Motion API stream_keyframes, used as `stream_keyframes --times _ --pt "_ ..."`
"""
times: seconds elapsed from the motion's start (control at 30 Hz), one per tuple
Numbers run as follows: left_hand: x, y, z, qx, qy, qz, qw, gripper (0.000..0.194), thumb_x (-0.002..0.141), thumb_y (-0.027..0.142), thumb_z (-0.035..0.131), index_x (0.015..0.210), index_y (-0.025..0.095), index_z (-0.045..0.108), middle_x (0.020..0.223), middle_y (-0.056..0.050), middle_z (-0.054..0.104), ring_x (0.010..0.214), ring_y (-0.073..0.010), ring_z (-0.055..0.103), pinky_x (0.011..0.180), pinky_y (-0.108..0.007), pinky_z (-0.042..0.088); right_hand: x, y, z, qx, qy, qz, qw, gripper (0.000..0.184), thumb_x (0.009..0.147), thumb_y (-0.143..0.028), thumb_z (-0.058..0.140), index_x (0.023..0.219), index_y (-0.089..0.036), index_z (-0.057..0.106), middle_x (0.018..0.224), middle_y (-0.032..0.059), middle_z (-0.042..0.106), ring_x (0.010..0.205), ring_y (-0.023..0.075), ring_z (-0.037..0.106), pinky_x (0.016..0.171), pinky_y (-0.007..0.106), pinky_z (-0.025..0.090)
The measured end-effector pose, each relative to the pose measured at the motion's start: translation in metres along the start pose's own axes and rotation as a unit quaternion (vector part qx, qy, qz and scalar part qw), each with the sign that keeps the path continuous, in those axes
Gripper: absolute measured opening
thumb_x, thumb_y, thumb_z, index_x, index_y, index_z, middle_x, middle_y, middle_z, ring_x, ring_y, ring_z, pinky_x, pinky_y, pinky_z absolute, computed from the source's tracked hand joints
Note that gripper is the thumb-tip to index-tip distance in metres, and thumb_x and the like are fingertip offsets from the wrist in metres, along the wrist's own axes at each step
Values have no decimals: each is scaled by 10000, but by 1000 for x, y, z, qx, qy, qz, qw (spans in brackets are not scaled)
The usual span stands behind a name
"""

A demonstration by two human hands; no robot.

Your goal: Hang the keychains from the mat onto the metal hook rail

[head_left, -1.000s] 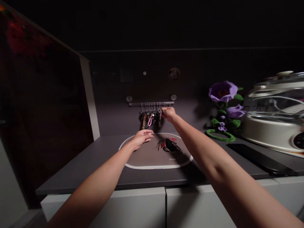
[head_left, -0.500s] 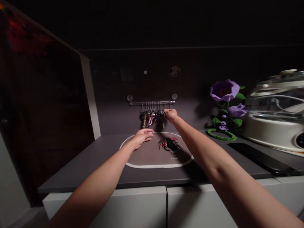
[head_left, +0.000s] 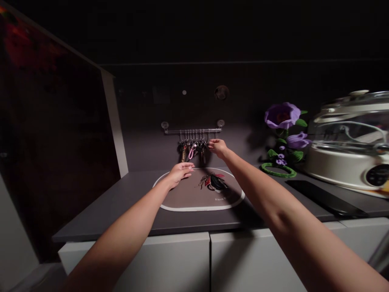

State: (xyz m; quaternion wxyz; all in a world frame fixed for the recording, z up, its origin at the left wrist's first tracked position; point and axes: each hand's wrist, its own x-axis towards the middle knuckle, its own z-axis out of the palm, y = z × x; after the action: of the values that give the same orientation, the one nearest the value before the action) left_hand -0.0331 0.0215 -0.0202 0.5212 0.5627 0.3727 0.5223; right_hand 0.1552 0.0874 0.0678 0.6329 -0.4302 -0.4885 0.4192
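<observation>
My right hand point(head_left: 217, 147) is raised at the right end of a clear hook rail point(head_left: 193, 131) on the dark wall. Its thumb and fingers point left and look slightly parted, with nothing visible between them. Just left of the fingertips hang several keys point(head_left: 202, 148) in a crowded row. Among them are a pink strap point(head_left: 191, 152) and a brown lettered tag point(head_left: 183, 154). My left hand point(head_left: 179, 174) hovers over the left part of a brown mat point(head_left: 185, 198), fingers stretched and empty. A dark bunch of keys with red tags point(head_left: 216, 181) lies on the mat.
Purple knitted flowers point(head_left: 282, 116) with a green ring base point(head_left: 278, 171) stand on the right of the grey counter point(head_left: 121, 207). Behind a black phone-like slab point(head_left: 325, 198) sits a white appliance with a clear upper part point(head_left: 337, 162). White cabinet fronts point(head_left: 170, 259) lie below.
My right fingers have parted slightly, and the keys beside them hang a little further left. My left hand stays nearly still over the mat. The view has turned slightly right.
</observation>
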Motion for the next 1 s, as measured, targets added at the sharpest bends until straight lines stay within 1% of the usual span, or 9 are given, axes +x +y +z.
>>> stream_keyframes --times 0.1,0.33,0.43,0.53,0.67,0.73,0.83,0.9,1.0 --pt "-3 2 0 -7 -2 7 1000 233 697 208 669 922 163 633 1143 -104 594 945 -147 597 891 -347 444 -9 -3 -8 -11 -4 0 1000 131 699 -68 581 741 -162 500 638 -18 536 495 53 488 516 206 414" --pt "-9 14 10 21 8 -4 1000 239 696 194 663 930 161 629 1136 -104 600 935 -149 597 869 -337 449 -48 0 -32 -24 -67 1 997 108 701 -104 605 769 -158 542 755 17 601 564 62 526 545 200 405" --pt "-9 19 18 69 5 3 998 231 691 188 658 918 150 636 1082 -101 625 891 -149 601 822 -314 464 -68 11 -41 -36 -89 -9 995 91 690 -136 623 750 -150 556 735 18 605 579 66 520 559 192 396" --pt "-7 21 27 135 20 13 991 221 686 188 652 903 144 653 973 -89 659 829 -150 599 791 -299 465 -82 25 -47 -57 -98 -29 993 68 690 -151 612 743 -142 570 694 12 599 573 67 500 568 191 388" --pt "-3 15 43 249 51 41 966 182 690 152 624 863 119 673 834 -79 674 734 -150 585 763 -289 452 -90 46 -52 -129 -92 -71 985 63 709 -170 573 761 -138 589 692 11 609 596 81 501 606 204 400" --pt "1 9 51 297 64 56 951 157 697 139 602 830 108 679 826 -88 675 725 -155 583 745 -275 442 -91 53 -56 -208 -88 -111 968 84 715 -201 573 765 -142 606 713 21 628 628 99 519 638 219 405" --pt "8 -1 62 384 79 69 917 136 695 155 589 777 118 690 829 -88 680 747 -163 583 734 -258 423 -92 58 -62 -357 -84 -177 913 127 745 -241 552 777 -156 641 780 46 659 710 135 552 698 242 399" --pt "11 -6 66 439 88 59 892 135 690 197 592 752 138 696 808 -78 685 743 -166 582 713 -253 416 -92 59 -65 -422 -84 -200 880 169 774 -250 515 808 -164 656 832 58 670 765 152 567 725 246 394" --pt "14 -12 67 491 89 39 866 170 695 274 580 722 153 697 759 -73 684 700 -164 576 660 -251 404 -91 58 -65 -459 -73 -204 862 221 803 -253 466 848 -159 661 880 71 674 813 160 577 739 240 392"
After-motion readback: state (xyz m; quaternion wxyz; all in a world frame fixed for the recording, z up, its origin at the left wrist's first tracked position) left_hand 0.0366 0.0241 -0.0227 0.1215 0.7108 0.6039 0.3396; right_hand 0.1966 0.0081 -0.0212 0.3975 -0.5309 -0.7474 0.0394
